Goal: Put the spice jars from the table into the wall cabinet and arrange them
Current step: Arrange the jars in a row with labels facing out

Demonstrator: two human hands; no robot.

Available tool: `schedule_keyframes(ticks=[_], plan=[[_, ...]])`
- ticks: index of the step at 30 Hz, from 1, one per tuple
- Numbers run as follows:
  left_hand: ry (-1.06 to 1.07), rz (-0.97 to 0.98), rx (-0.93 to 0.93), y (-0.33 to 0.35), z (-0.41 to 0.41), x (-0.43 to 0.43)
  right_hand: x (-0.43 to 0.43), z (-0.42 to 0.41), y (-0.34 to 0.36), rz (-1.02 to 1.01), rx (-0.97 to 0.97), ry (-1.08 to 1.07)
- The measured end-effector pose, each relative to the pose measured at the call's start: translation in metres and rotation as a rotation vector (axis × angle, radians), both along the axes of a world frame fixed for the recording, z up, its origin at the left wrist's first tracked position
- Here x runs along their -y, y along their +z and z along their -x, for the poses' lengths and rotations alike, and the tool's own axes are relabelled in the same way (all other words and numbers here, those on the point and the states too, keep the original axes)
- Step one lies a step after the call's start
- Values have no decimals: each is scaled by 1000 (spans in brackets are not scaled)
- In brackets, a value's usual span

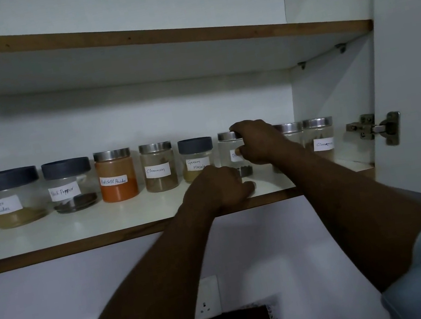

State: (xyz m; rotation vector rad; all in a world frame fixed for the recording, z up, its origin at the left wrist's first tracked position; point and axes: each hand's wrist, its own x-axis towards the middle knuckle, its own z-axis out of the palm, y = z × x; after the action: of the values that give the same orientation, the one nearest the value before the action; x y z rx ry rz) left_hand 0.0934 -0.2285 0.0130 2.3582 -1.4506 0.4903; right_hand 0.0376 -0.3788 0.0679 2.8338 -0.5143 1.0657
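**Q:** What is standing around the hands?

**A:** Along the back of the lower shelf (75, 228), from the left, are standing a coriander powder jar (11, 198) and a black pepper jar (69, 184), both dark-lidded. Next are an orange-filled red chilli powder jar (116, 176), a cinnamon jar (158, 167) and a dark-lidded garam masala jar (195, 159). Further right, a half-hidden jar (287, 131) is showing behind the right forearm. A second cinnamon jar (320, 140) is standing just beside it.

**Q:** What are the hands doing?

**A:** The right hand (257, 142) is gripping a silver-lidded jar (230, 153), with the thumb over the lid and the fingers wrapping its side. That jar is standing on the shelf between the garam masala jar and the half-hidden one. The hand is covering most of its label, and dark bits are lying at its bottom. The left hand (217, 186) is resting at the shelf's front edge, curled into a fist and holding nothing visible. It is blocking part of the jar's base.

**Q:** And the surroundings?

**A:** The white wall cabinet (126, 118) is standing open in dim light, with a brown-edged upper shelf (126, 39) overhead. A metal hinge (375, 128) is sitting on the right side panel. Below, a wall socket (205, 298) is showing on a white wall.
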Motion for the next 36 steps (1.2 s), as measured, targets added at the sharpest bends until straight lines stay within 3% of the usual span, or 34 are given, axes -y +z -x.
schedule_keyframes(ticks=[19,24,30,34,36], plan=[[20,34,-12,-3,-3,3,15,-20,-3,-5,10,-3],[7,66,34,-4,-3,1,10,-7,0,-67,-72,24],[-91,108,202,-6,6,-5,17,59,20,117,302,73],[-182,28,83,-1,10,-2,49,95,15,106,35,-144],[-206,-52,5,4,18,7,59,95,-1,61,-12,-126]])
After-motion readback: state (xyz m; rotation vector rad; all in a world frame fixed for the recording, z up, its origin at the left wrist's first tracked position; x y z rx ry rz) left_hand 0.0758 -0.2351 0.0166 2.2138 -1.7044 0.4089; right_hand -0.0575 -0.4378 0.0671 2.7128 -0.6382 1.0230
